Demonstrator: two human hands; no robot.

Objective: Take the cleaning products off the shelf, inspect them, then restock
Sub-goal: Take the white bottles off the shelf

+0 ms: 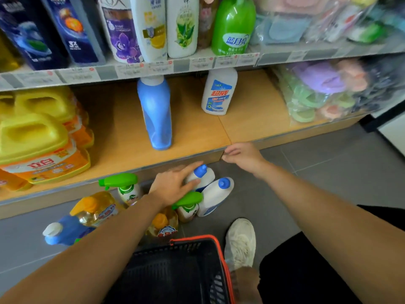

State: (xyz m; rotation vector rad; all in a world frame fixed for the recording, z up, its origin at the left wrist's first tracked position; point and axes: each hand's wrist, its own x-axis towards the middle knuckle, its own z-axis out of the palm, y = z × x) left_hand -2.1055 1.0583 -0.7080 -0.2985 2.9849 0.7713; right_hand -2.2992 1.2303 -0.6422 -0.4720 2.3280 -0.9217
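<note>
Several cleaning products stand on the grey floor below the wooden shelf (192,137). My left hand (173,183) wraps its fingers around a white bottle with a blue cap (205,175). A second white blue-capped bottle (215,195) leans beside it. Two green-trigger spray bottles (125,185) (188,204), two orange-capped yellow bottles (96,208) (163,224) and a blue bottle with a white cap (63,231) stand to the left. My right hand (241,155) hovers at the shelf's front edge, fingers loosely curled, holding nothing. On the shelf stand a tall blue bottle (155,113) and a white bottle (219,91).
A black basket with an orange rim (221,255) sits on the floor near my white shoe (240,242). Yellow detergent jugs (37,145) fill the shelf's left. Bagged sponges (324,91) lie on its right. The upper shelf holds shampoo bottles and a green bottle (233,25).
</note>
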